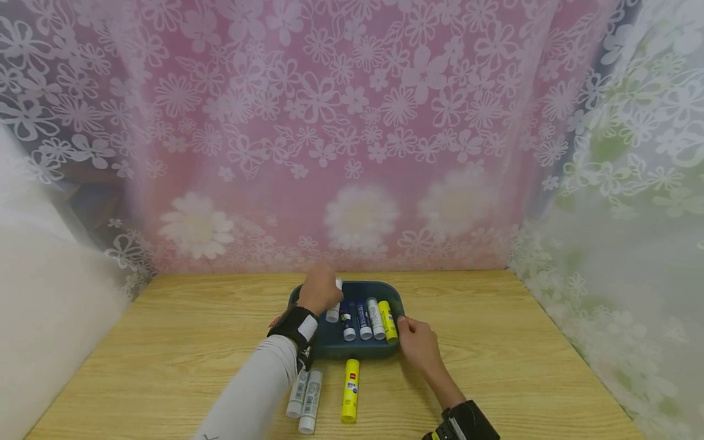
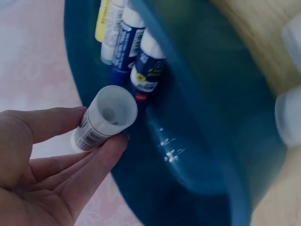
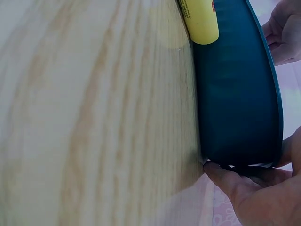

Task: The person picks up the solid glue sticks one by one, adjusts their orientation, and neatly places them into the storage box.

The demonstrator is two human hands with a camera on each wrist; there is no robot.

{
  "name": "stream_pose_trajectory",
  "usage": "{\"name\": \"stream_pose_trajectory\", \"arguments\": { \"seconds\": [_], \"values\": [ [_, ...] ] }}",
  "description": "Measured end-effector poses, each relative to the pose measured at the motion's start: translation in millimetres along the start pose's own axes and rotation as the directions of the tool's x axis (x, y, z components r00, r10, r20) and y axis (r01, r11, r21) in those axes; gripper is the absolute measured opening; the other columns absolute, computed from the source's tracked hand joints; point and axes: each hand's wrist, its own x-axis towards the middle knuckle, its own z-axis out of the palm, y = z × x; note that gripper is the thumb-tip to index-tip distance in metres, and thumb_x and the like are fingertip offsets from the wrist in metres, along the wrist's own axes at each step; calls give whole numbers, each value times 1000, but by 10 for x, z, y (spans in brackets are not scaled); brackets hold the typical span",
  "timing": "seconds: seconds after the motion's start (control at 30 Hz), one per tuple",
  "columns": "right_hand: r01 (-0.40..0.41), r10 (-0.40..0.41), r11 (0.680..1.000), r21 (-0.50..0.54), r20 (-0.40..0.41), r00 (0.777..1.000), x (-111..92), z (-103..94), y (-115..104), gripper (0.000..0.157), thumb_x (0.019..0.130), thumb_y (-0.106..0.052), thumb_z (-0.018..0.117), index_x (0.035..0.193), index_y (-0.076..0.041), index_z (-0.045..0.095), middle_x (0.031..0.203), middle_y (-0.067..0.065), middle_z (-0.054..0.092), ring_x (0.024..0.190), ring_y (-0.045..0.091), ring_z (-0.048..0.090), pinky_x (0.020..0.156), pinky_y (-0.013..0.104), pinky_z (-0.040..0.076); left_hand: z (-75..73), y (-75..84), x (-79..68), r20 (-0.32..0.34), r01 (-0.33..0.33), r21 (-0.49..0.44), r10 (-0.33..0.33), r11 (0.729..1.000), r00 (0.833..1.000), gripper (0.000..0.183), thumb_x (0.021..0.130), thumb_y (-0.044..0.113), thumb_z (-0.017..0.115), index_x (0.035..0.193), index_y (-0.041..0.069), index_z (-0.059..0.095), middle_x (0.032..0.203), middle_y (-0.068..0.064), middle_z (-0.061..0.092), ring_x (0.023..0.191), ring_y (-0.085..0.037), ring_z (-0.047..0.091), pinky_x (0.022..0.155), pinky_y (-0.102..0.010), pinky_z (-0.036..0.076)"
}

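Note:
Over the left part of a dark teal plastic bin (image 1: pixel 352 352), my left hand (image 1: pixel 320 290) pinches a white glue stick (image 2: pixel 89 134) between thumb and fingers. The left wrist view shows that stick's hollow end facing the camera. Inside the bin, side by side, lie two blue glue sticks (image 1: pixel 363 321) with white ends, a white one (image 1: pixel 376 318) and a yellow one (image 1: pixel 387 321). My right hand (image 1: pixel 420 345) grips the bin's right side, thumb and fingers on its wall in the right wrist view.
On the wooden table (image 1: pixel 467 379), in front of the bin, lie two white glue sticks (image 1: pixel 311 400) beneath my left forearm and one yellow glue stick (image 1: pixel 350 391). A flowered pink curtain (image 1: pixel 352 122) hangs behind the table, with pale sheeting (image 1: pixel 632 293) at the sides.

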Motion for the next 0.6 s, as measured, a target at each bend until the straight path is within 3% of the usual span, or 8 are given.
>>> {"name": "stream_pose_trajectory", "arguments": {
  "seconds": [0.17,0.43,0.6],
  "values": [
    [7,-7,1000,-2,-2,1000,-3,-1,1,46,109,-27,42,139,4,58,140,24,59,132,40,56,104,56,50,121,-21,5,15,75,-17,-75,997,997,38,78,-2,72,58,12,42,62,-2,43,57,-19,46,46,-29,35],
    [-1,1,1000,-12,-6,1000,-8,-3,-20,47,109,-28,41,140,3,58,140,25,59,135,42,53,105,58,48,235,-49,-17,-2,103,39,-103,994,995,16,81,0,73,75,4,58,72,-8,59,64,-23,56,51,-34,43],
    [0,0,1000,-5,-3,1000,-15,-4,-13,47,109,-28,41,140,3,57,141,24,59,135,42,52,106,58,47,307,-26,-51,24,126,57,-127,990,992,14,83,1,72,72,3,64,70,-9,61,63,-25,59,51,-36,46]
  ]
}}
